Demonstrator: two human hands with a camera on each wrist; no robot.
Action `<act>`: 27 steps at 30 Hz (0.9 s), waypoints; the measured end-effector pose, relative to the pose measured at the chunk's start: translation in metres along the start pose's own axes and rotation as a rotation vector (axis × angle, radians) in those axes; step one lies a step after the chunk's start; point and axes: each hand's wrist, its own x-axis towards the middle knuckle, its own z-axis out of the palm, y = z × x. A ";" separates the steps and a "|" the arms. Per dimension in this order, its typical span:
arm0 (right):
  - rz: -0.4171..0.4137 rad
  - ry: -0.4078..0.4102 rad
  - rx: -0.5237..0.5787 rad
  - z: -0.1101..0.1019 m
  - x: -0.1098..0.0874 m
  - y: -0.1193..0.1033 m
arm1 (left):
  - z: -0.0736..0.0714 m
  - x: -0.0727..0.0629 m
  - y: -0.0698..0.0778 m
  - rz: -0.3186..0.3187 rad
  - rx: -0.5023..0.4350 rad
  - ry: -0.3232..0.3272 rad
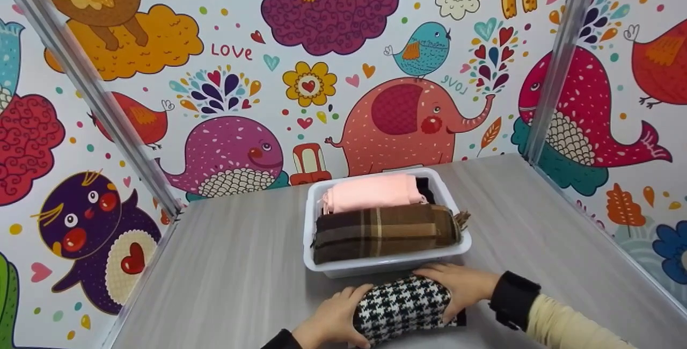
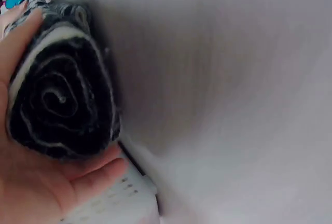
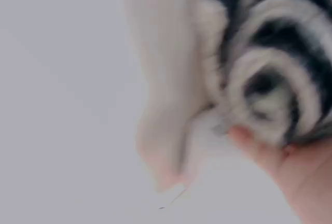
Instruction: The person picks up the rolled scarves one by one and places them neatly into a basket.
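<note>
A rolled black-and-white houndstooth scarf point(image 1: 405, 306) lies in front of the white basket point(image 1: 386, 266) in the head view. My left hand point(image 1: 337, 317) grips its left end, thumb on the near side and fingers on the far side. At the other end, my right hand point(image 1: 461, 287) holds the roll between thumb and fingers. Both wrist views show the spiral ends of the scarf point(image 2: 59, 99), blurred in the right one. Inside the basket are a rolled brown plaid scarf point(image 1: 386, 233) and, behind it, a folded pink scarf point(image 1: 373, 192).
Something black point(image 1: 423, 183) shows in the basket beside the pink scarf. The grey table point(image 1: 236, 274) ends at walls point(image 1: 327, 11) printed with cartoon animals, with metal posts point(image 1: 558, 64) at the corners.
</note>
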 end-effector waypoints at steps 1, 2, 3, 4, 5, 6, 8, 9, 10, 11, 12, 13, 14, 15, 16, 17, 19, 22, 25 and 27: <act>-0.001 0.002 0.049 0.002 -0.002 0.004 | 0.000 0.000 -0.001 -0.001 -0.013 -0.012; -0.003 0.005 0.088 0.004 -0.004 0.007 | 0.000 0.000 -0.002 -0.002 -0.023 -0.020; -0.006 0.009 0.126 0.006 -0.005 0.010 | 0.001 0.000 -0.003 -0.002 -0.032 -0.020; -0.015 0.018 0.148 0.008 -0.005 0.012 | 0.002 0.000 -0.004 -0.001 -0.040 -0.014; -0.024 0.026 0.167 0.010 -0.005 0.013 | 0.003 0.000 -0.005 0.000 -0.050 -0.008; -0.033 0.036 0.175 0.012 -0.004 0.015 | 0.004 0.001 -0.005 0.003 -0.058 0.003; -0.057 0.065 0.182 0.015 -0.002 0.016 | 0.006 0.002 -0.006 0.006 -0.088 0.022; -0.070 0.085 0.173 0.016 -0.001 0.017 | 0.007 0.003 -0.007 0.008 -0.105 0.034; -0.085 0.105 0.160 0.017 0.000 0.017 | 0.007 0.004 -0.008 0.008 -0.124 0.043; -0.098 0.124 0.149 0.018 0.001 0.017 | 0.007 0.005 -0.008 0.007 -0.143 0.051; -0.109 0.142 0.141 0.019 0.002 0.018 | 0.007 0.006 -0.009 0.008 -0.159 0.062; -0.119 0.157 0.132 0.020 0.002 0.018 | 0.007 0.007 -0.009 0.010 -0.173 0.073; -0.116 0.164 0.126 0.020 0.003 0.018 | 0.007 0.008 -0.009 0.014 -0.184 0.084; -0.113 0.169 0.125 0.020 0.003 0.017 | 0.007 0.008 -0.010 0.023 -0.188 0.098; -0.107 0.172 0.123 0.020 0.003 0.017 | 0.007 0.009 -0.010 0.031 -0.193 0.109; -0.100 0.173 0.123 0.021 0.002 0.017 | 0.007 0.009 -0.010 0.041 -0.194 0.121; -0.083 0.177 0.129 0.020 0.001 0.015 | 0.007 0.009 -0.010 0.060 -0.192 0.142; -0.075 0.195 0.130 0.019 -0.001 0.012 | 0.007 0.008 -0.009 0.070 -0.185 0.160; -0.077 0.216 0.141 0.016 -0.003 0.009 | 0.004 0.007 -0.008 0.067 -0.182 0.165; -0.073 0.227 0.151 0.012 -0.005 0.006 | 0.001 0.006 -0.006 0.066 -0.181 0.174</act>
